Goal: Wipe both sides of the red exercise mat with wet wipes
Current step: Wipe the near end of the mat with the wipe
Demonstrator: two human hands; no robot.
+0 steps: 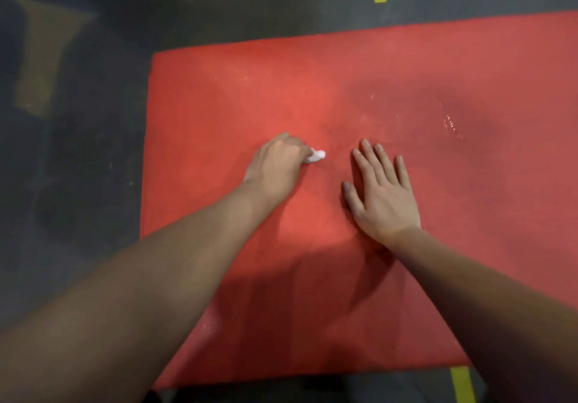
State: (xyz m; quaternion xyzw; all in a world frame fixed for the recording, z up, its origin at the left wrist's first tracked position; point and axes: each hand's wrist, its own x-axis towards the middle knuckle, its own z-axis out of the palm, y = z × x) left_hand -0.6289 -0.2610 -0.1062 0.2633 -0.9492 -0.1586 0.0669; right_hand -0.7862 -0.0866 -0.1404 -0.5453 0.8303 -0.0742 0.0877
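The left forearm reaches out, left hand pinching a balled wet wipe onto the red exercise mat, while the right hand, spread flat, likely pins it.

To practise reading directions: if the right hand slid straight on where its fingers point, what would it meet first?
Seemingly nothing: ahead of the right hand lies only bare red mat up to its far edge.

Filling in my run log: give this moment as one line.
left hand: grips wet wipe on red mat | right hand: flat on red mat
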